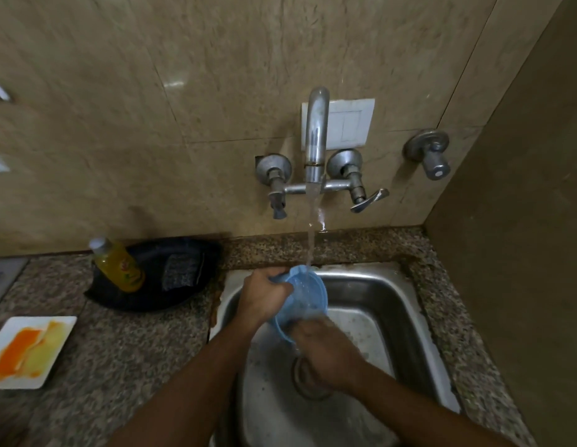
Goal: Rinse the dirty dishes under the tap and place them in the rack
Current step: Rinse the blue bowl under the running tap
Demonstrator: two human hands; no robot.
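A light blue plastic bowl [305,296] is tilted over the steel sink [371,285], under the stream from the wall tap [316,133]. My left hand [264,295] grips the bowl's upper left rim. My right hand [322,343] is at the bowl's lower edge, blurred, with fingers against its inside. Water runs into the bowl. A white square plate [32,351] smeared with orange and yellow residue lies on the counter at the far left. No rack is in view.
A black tray [184,298] behind the sink's left corner holds a yellow dish-soap bottle [119,266] and a dark scrub pad [180,271]. Speckled granite counter [119,350] surrounds the sink. A second valve [430,153] sticks out of the wall at right.
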